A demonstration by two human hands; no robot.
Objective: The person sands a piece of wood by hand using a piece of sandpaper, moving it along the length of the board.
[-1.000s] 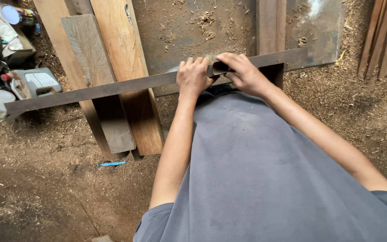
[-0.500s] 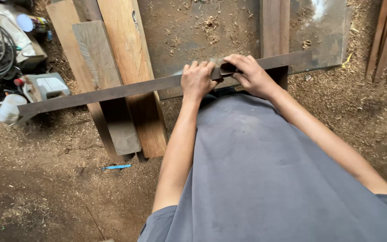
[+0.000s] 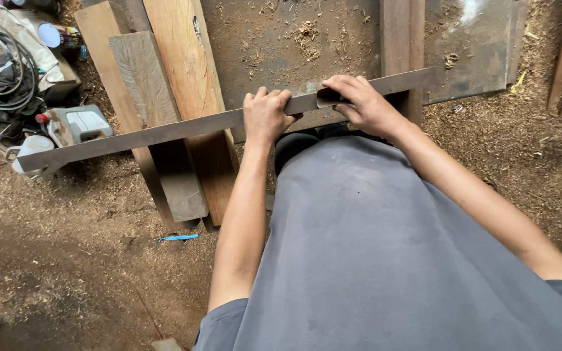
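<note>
long dark wooden strip [image 3: 164,132] (held level above stacked planks [image 3: 164,84]) is clasped by left hand [image 3: 266,117] and right hand [image 3: 362,104].

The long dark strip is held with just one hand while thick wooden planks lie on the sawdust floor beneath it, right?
Not quite: the head view shows both hands on the long dark strip, left hand and right hand. The wooden planks do lie on the sawdust floor beneath.

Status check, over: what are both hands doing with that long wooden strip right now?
Left hand and right hand both gripping long dark wooden strip, held level above stacked planks. Small dark piece under right fingers, unclear. Sawdust floor, power tool at left.
</note>
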